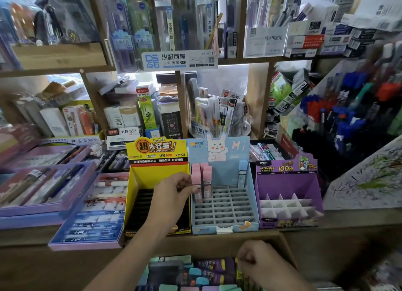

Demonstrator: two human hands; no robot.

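A shop shelf crowded with stationery, seen from above the person's own arms.

The left hand (174, 193) reaches forward across the yellow display box (136, 182), with the forearm rising from the lower left and the knuckles up. Its fingers curl toward the right. The fingertips (187, 183) appear to pinch the left edge of a pink case (196, 177), though the exact contact is small and hard to make out.

The pink case is a slim refill box standing upright, its long axis vertical. Its lower end sits in the far-left corner of the slotted tray inside the blue display box (230, 206). It lies just right of the left hand's fingertips and touches other pink cases (207, 177) on its far side. From there, empty slots run nearer and to the right. One pale blue case (243, 171) stands alone at the far-right corner.

The right hand (258, 262) is well apart from the pink case — lower, closer to the body and off to the right. It hangs over a drawer of coloured packs (195, 273). Its fingers are curled into a loose fist, and I cannot tell whether it holds anything.

The left hand is clearly the nearer one. Any coming move probably depends on keeping the pink case vertical above its slot.
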